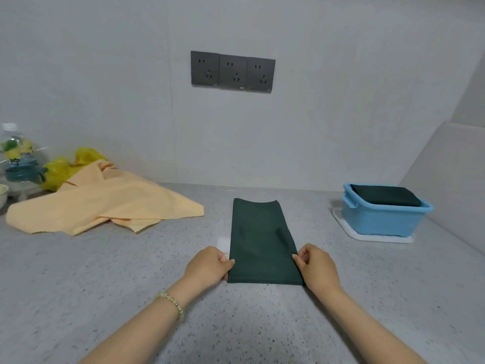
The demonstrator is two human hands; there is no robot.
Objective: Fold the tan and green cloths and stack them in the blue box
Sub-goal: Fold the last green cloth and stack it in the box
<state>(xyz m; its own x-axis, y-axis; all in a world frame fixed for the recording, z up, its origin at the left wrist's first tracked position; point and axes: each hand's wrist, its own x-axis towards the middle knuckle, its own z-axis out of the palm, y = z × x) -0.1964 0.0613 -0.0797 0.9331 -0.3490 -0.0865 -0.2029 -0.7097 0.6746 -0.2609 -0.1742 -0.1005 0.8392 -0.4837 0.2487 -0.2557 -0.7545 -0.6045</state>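
Left hand (210, 264), right hand (316, 266) pinch near corners of folded green cloth (259, 237); tan cloth (105, 200) far left, blue box (380, 219) far right.

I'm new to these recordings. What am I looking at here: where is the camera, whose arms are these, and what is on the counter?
There is no machine here: a person works with bare hands, and the one picture comes from a camera worn on the head, looking forward and down. The left hand and right hand each pinch a near corner of a green cloth, folded into a long strip on the speckled counter. To the left lies a tan cloth, loose and crumpled. To the right stands the blue box on a white tray, with another dark folded cloth already inside.
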